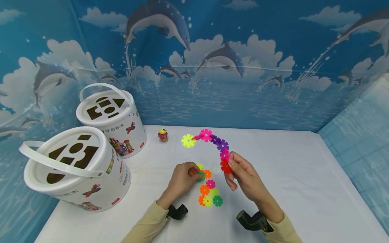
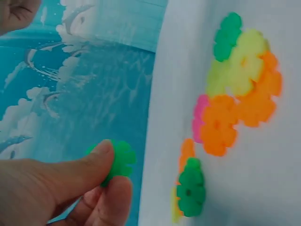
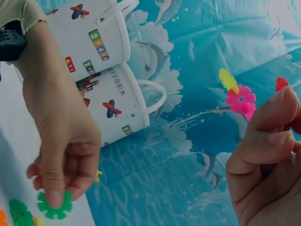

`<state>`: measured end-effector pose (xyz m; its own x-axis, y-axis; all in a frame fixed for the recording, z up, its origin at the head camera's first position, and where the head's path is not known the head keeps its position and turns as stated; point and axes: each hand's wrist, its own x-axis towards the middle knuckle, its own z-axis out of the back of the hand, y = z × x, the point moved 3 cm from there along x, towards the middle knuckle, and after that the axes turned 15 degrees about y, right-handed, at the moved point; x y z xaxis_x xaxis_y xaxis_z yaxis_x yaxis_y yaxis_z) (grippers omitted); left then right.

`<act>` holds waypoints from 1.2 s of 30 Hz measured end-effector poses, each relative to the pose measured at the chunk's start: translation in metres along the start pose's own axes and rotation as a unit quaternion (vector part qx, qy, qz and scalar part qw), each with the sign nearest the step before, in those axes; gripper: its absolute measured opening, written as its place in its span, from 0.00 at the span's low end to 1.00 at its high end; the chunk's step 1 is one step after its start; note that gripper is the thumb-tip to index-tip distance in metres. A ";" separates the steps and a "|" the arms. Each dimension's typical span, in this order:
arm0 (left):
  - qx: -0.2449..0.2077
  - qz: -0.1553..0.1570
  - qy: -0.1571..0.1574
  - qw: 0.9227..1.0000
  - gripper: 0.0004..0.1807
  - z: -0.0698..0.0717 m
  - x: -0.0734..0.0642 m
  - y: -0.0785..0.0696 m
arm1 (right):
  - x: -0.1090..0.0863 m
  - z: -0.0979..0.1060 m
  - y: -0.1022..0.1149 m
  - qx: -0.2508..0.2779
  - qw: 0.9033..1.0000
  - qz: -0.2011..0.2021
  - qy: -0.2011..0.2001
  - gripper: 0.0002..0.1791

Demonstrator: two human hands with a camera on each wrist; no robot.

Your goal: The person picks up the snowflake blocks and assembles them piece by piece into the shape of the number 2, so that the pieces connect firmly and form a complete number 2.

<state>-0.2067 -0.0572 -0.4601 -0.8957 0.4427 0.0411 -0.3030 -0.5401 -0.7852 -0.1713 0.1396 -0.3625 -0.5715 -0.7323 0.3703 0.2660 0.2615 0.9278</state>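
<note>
My left hand pinches a green notched plastic disc between thumb and fingers, a little above the table. My right hand holds up a curved chain of interlocked snowflake discs by its red end disc. From there the chain runs through pink and purple discs to a bright pink disc and a yellow disc at the far end. Beneath the left hand lie another green disc and an orange disc. Several loose orange, yellow, pink and green discs lie nearer me.
Two white buckets, one in front and one behind, stand at the left with shape-cut lids and raised handles. A small red-and-yellow toy figure stands near the back edge. A dolphin-print curtain hangs behind the white table.
</note>
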 end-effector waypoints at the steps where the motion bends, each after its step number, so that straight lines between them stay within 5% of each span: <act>1: -0.005 -0.011 -0.009 1.000 0.09 0.002 0.000 -0.003 | 0.000 0.000 0.000 0.001 1.000 0.001 0.001 0.11; 8: -0.086 -0.060 -0.021 0.994 0.07 0.012 -0.009 -0.034 | -0.001 0.001 0.000 -0.007 1.000 -0.004 -0.006 0.10; 15: -0.186 -0.190 -0.034 0.963 0.05 0.032 -0.035 -0.098 | 0.000 0.002 -0.002 -0.030 0.999 -0.001 -0.018 0.09; 21: -0.209 -0.259 -0.073 0.940 0.06 0.035 -0.042 -0.107 | 0.000 0.003 -0.004 -0.046 0.998 -0.015 -0.037 0.08; 28: -0.227 -0.226 -0.102 0.942 0.07 0.034 -0.045 -0.106 | 0.001 0.002 -0.006 -0.059 0.997 -0.021 -0.053 0.06; 36: -0.150 -0.267 -0.153 0.940 0.10 0.025 -0.041 -0.090 | 0.003 -0.002 -0.006 -0.086 0.995 0.004 -0.057 0.05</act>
<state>-0.1506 -0.0445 -0.3760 -0.7077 0.3422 0.6182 -0.6716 -0.0540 -0.7389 -0.1732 0.1351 -0.3671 -0.6501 -0.6520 0.3902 0.3943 0.1495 0.9067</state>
